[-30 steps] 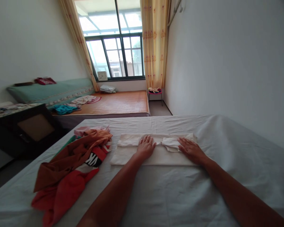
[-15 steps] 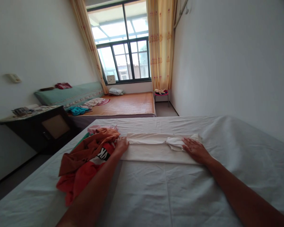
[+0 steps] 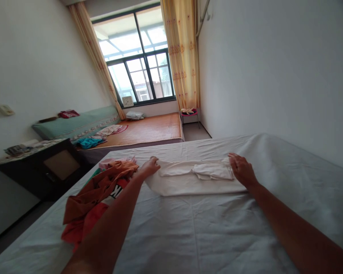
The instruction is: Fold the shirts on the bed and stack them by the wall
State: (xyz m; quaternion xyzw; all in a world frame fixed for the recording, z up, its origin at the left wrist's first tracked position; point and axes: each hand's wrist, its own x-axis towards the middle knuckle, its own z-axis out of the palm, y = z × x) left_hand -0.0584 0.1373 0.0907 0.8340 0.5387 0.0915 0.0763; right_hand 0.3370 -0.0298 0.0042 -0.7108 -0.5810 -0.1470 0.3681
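A white garment, perhaps a shirt [image 3: 174, 184], lies folded into a long strip on the pale sheet, with a smaller folded flap on its right part. My left hand [image 3: 151, 166] pinches its far left corner and lifts that end slightly off the sheet. At the opposite end my right hand [image 3: 241, 169] has its fingers closed on the far right edge. Just left of my left hand is a heap of clothes [image 3: 85, 205] in orange-brown, red and pink, partly hidden behind my left forearm.
The pale sheet [image 3: 165, 236] covers the surface before me. Beyond it stand a bed with a brown mat [image 3: 148, 129], a dark cabinet [image 3: 60, 163] on the left and a small pink stool [image 3: 189, 112]. A white wall [image 3: 274, 76] runs along the right.
Both hands were lying flat on the white garment. Now their fingers have closed on its far corners, and the left end is raised a little. The view has shifted slightly right.
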